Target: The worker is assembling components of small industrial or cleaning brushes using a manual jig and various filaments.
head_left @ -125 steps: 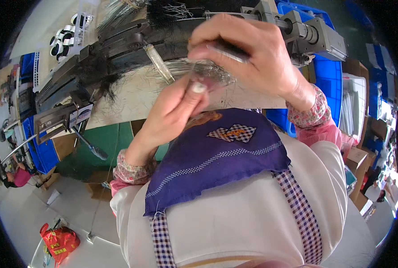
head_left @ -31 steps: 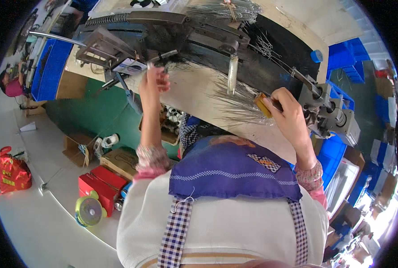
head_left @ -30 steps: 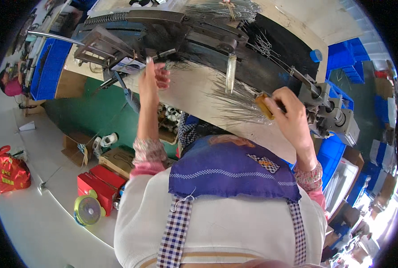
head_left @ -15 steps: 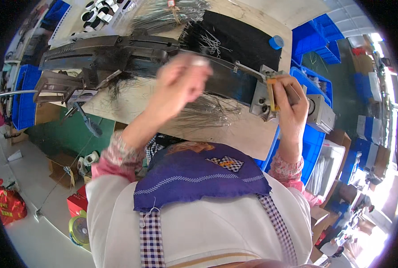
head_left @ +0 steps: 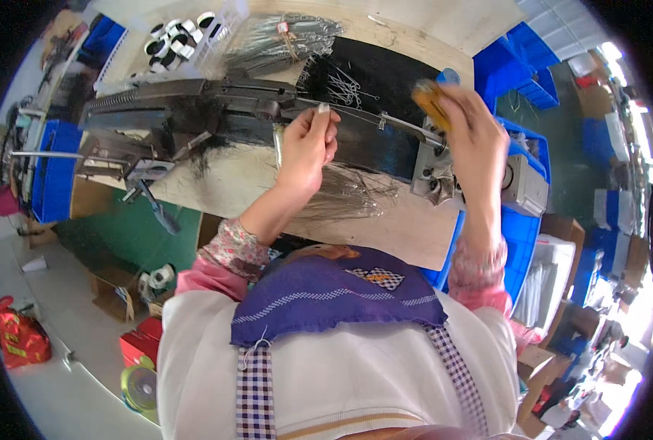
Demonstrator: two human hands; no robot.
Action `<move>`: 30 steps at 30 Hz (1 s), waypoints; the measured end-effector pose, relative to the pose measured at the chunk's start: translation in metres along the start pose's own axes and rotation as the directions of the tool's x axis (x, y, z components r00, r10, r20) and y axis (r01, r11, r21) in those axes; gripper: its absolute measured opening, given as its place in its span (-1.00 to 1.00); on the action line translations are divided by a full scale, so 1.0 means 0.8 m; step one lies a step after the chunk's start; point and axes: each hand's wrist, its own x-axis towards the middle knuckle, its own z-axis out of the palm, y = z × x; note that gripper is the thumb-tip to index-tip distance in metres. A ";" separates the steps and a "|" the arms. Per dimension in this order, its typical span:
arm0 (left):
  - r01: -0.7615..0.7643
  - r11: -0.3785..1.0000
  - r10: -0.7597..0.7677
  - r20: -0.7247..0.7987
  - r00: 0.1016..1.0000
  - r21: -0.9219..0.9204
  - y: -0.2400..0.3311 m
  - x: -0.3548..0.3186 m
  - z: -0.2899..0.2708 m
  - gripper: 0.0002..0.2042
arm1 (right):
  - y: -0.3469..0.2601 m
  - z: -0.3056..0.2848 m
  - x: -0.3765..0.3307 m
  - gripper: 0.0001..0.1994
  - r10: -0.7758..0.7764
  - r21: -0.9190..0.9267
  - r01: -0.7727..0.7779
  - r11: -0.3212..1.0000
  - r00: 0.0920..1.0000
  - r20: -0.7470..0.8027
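Over the middle of a long dark metal bench machine [head_left: 231, 103], my left hand [head_left: 308, 150] is closed in a pinch, its thumb tip wrapped in white. A thin metal wire [head_left: 352, 112] runs at those fingertips toward a rod and metal block [head_left: 428, 172] at the machine's right end. My right hand [head_left: 477, 136] grips a yellow block-like tool [head_left: 431, 105], smeared by motion, raised above that block. Several looped wire pieces [head_left: 347, 89] lie on a black mat [head_left: 407, 81] behind the machine. Loose thin wires [head_left: 348, 192] are spread on the near side of the wooden table [head_left: 407, 227].
A white basket [head_left: 227, 33] of black-and-white rolls stands at the far left, beside a bundle of wires [head_left: 286, 44]. A blue round object [head_left: 447, 76] sits on the mat. Blue bins [head_left: 521, 235] and a grey box [head_left: 526, 187] flank the right side; a lever [head_left: 161, 213] juts out at left.
My right hand has lifted the yellow tool up and away from the metal block. My left hand, blurred before, has moved slightly right and settled at the wire.
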 end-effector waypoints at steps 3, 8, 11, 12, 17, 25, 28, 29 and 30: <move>-0.020 0.999 0.019 0.014 1.000 0.045 -0.005 0.000 0.001 -0.76 | 0.018 0.070 0.046 -0.78 -0.401 -0.187 0.441 0.878 0.890 0.215; 0.017 1.000 -0.017 0.025 1.000 0.015 -0.003 0.000 0.003 -0.78 | 0.019 0.111 0.057 -0.77 -0.218 0.038 0.249 0.968 0.750 0.625; 0.049 0.996 -0.048 0.004 0.999 -0.072 -0.005 -0.001 0.002 -0.79 | 0.021 0.100 0.061 -0.73 -0.127 0.082 0.097 0.992 0.741 0.659; 0.032 0.996 -0.033 -0.009 0.999 -0.086 -0.006 0.002 0.005 -0.79 | 0.014 0.089 0.069 -0.72 -0.005 0.083 -0.080 0.993 0.689 0.725; 0.027 0.989 -0.020 0.044 0.999 -0.147 -0.004 0.003 0.001 -0.79 | 0.000 0.095 0.075 -0.71 -0.005 -0.035 0.045 0.998 0.673 0.740; 0.023 0.987 -0.025 -0.011 1.000 -0.159 -0.008 -0.004 0.007 -0.77 | 0.015 0.095 0.064 -0.78 -0.163 0.018 0.208 0.978 0.710 0.685; 0.042 0.983 -0.044 -0.007 0.999 -0.177 -0.009 -0.005 0.002 -0.77 | 0.022 0.105 0.057 -0.74 -0.085 0.075 0.044 0.996 0.684 0.725; 0.045 0.982 -0.043 0.015 0.999 -0.185 -0.009 -0.003 -0.001 -0.78 | 0.020 0.104 0.060 -0.73 -0.033 0.068 -0.028 0.997 0.666 0.745; 0.050 0.980 -0.045 0.029 0.999 -0.194 -0.009 -0.006 -0.002 -0.78 | 0.015 0.102 0.063 -0.73 -0.034 0.069 -0.028 0.997 0.657 0.753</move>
